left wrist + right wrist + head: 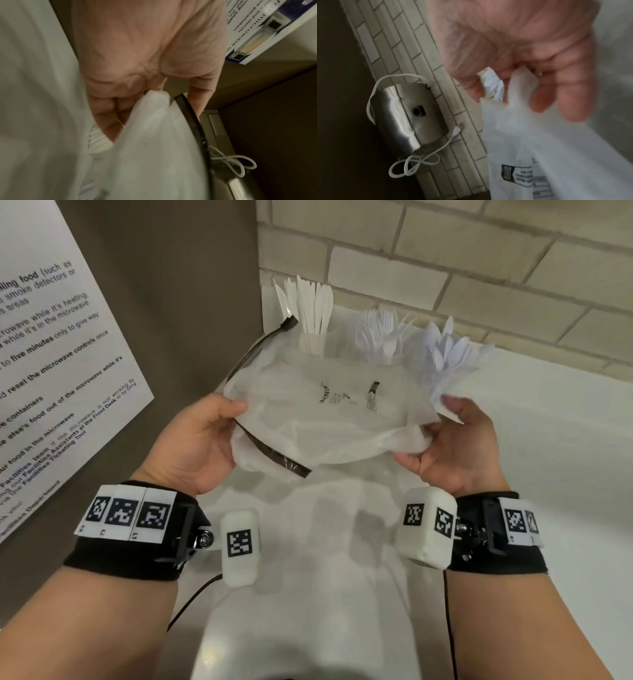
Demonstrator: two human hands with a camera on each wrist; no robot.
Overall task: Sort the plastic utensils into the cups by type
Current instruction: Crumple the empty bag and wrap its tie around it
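Observation:
Both hands hold a translucent white plastic bag [329, 419] with a black zip strip above the counter. My left hand [202, 440] pinches its left edge, thumb on top; my right hand [455, 440] pinches its right edge. The bag [154, 148] fills the left wrist view, and the bag [547, 148] shows printed text in the right wrist view. Behind it stand three cups, partly hidden: white knives [310, 302] at left, forks [380, 335] in the middle, spoons [448, 350] at right.
A white counter [548, 457] runs along a brick wall [445, 251]. A microwave notice poster [51, 354] hangs on the brown panel at left. A steel appliance [409, 117] with a loose white cord lies further along the wall.

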